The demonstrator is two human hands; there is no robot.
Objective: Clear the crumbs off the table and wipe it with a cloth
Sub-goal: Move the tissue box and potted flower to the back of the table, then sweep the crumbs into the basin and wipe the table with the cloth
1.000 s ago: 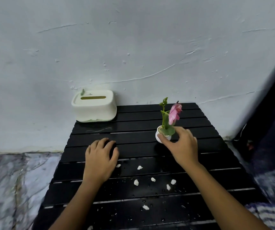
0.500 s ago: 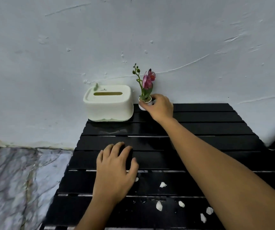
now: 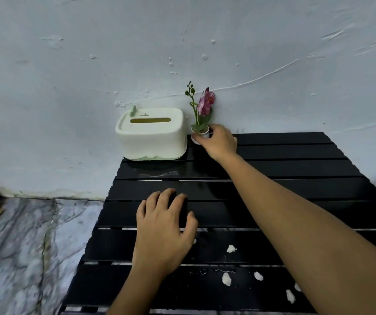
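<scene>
White crumbs [image 3: 226, 279] lie scattered on the near right part of a black slatted bench [image 3: 296, 169] — one lone piece sits a little farther in, the others cluster closer to the near edge beside the right forearm. Small water droplets glisten on the slats around them. No cloth can be made out on the bench.

The left hand [image 3: 163, 233] rests palm down on the middle slats, just left of the crumbs. Its fingers are curled loosely, with the fingertips on the dark wood and the thumb spread to the right. Its grip is relaxed; whether anything sits beneath the palm cannot be told, since the surface under it is as dark as the bench.

The right hand [image 3: 220, 142] reaches across to the far edge of the bench, arm stretched long from the lower right. Its grip is closed around a small white flower pot [image 3: 201, 133] — thumb and fingers pinch the rim and side. The pot stands upright at the back of the bench, close against the wall, holding a pink orchid bloom and a thin green stem with buds.

Just left of the pot stands a cream tissue box [image 3: 151, 135] with a slot in its lid, at the far left corner of the bench. A pale, rough-plastered wall [image 3: 182, 53] rises behind, and a grey marbled floor [image 3: 23, 246] shows at the left.
</scene>
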